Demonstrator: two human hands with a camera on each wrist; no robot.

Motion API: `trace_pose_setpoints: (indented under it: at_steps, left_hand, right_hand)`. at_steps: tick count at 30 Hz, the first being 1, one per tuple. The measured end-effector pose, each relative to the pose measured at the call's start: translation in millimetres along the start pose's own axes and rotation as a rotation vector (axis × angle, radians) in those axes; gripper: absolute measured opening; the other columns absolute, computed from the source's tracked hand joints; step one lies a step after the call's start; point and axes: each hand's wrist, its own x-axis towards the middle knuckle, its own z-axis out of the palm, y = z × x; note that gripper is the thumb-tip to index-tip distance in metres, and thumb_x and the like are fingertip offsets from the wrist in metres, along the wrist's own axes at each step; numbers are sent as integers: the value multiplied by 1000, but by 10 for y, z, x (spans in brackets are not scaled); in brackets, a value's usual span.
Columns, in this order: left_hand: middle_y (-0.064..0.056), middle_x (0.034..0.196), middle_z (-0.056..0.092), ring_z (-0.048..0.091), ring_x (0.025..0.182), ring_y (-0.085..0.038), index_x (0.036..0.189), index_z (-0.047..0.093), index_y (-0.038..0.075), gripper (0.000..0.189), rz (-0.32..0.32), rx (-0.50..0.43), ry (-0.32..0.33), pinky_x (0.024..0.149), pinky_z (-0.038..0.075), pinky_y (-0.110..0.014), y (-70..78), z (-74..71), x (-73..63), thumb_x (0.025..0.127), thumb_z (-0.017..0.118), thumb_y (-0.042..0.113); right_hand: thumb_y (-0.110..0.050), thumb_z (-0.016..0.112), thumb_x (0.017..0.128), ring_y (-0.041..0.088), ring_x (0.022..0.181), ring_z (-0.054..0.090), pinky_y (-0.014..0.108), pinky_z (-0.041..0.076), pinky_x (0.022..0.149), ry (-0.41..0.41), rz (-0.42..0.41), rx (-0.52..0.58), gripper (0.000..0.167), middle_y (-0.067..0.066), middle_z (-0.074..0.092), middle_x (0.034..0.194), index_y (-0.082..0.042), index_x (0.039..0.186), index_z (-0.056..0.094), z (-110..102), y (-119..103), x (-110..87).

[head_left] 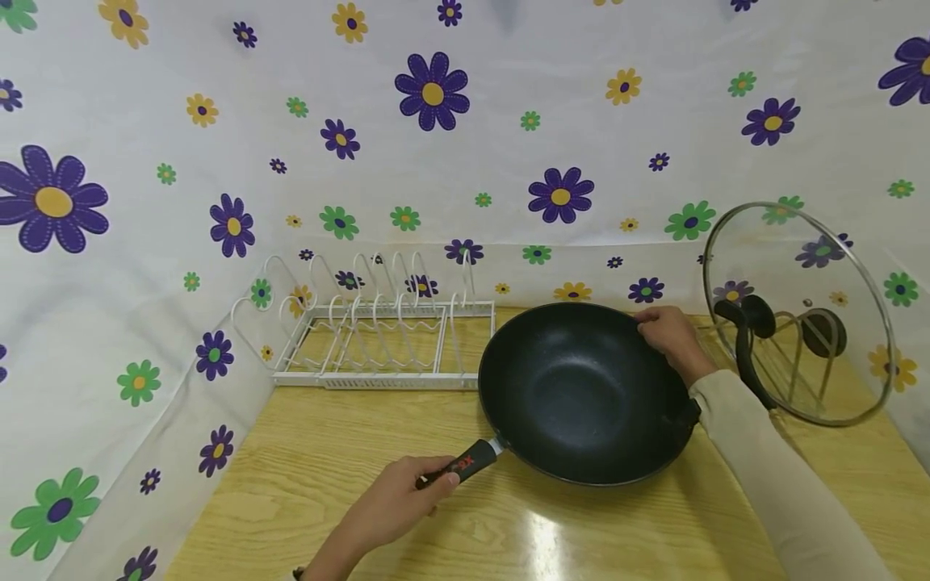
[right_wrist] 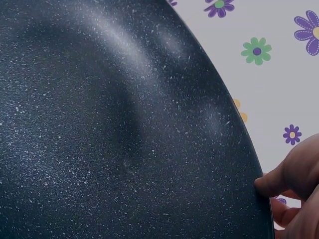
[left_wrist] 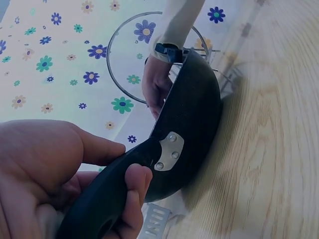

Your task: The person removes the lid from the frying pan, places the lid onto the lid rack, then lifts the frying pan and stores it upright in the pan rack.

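Observation:
A black wok [head_left: 581, 395] with a speckled dark inside tilts toward the head camera over the wooden table. My left hand [head_left: 403, 496] grips its black handle [head_left: 472, 461], fingers curled round it; the left wrist view shows the riveted metal bracket [left_wrist: 170, 152] where the handle meets the wok. At the far right of the rim, my right hand [head_left: 670, 337] pinches the edge between thumb and fingers. In the right wrist view the thumb [right_wrist: 271, 184] lies at the rim, the other fingers behind it.
A white wire dish rack [head_left: 385, 379] stands at the back left, beside the wok. Behind my right arm, a glass lid [head_left: 799, 315] stands upright in a wire holder [head_left: 785, 355] with dark round knobs. A flower-patterned sheet [head_left: 508, 161] backs the wooden table [head_left: 327, 452].

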Motion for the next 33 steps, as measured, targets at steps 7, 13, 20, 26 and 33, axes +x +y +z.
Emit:
trace_pose_setpoints:
  at_steps: [7, 13, 20, 26, 33]
  left_hand:
    - [-14, 95, 70, 65, 74, -22, 137, 62, 0, 47, 37, -95, -80, 62, 50, -27, -15, -6, 36, 105, 60, 35]
    - [-17, 100, 72, 70, 79, -23, 136, 64, 0, 44, 51, -198, -156, 67, 55, -28, -9, 34, 61, 102, 64, 29]
    - [-6, 98, 73, 67, 79, -15, 135, 64, 0, 45, 36, -269, -186, 68, 55, -25, -6, 114, 87, 100, 69, 27]
    - [-8, 97, 74, 69, 82, -14, 135, 62, -5, 46, 59, -345, -218, 72, 57, -25, 4, 200, 111, 99, 70, 22]
    - [-14, 101, 76, 73, 87, -15, 135, 61, -7, 47, 34, -446, -233, 77, 60, -29, 29, 341, 131, 97, 72, 17]
  right_hand:
    - [-6, 47, 104, 45, 117, 54, 57, 46, 105, -69, -15, 14, 39, 36, 51, 139, 14, 137, 53, -20, 27, 151]
    - [-7, 44, 107, 44, 121, 51, 57, 43, 108, -120, -18, 56, 40, 35, 48, 144, 12, 141, 51, -35, 33, 244]
    - [-7, 46, 107, 43, 124, 49, 57, 41, 110, -157, -21, 54, 39, 33, 46, 146, 9, 143, 51, -53, 30, 366]
    - [-7, 47, 107, 43, 124, 45, 57, 39, 112, -209, -55, 44, 39, 33, 45, 146, 8, 143, 51, -81, 21, 468]
    - [-7, 47, 107, 42, 122, 47, 54, 41, 109, -241, -90, 26, 39, 32, 48, 143, 8, 143, 51, -72, 5, 544]
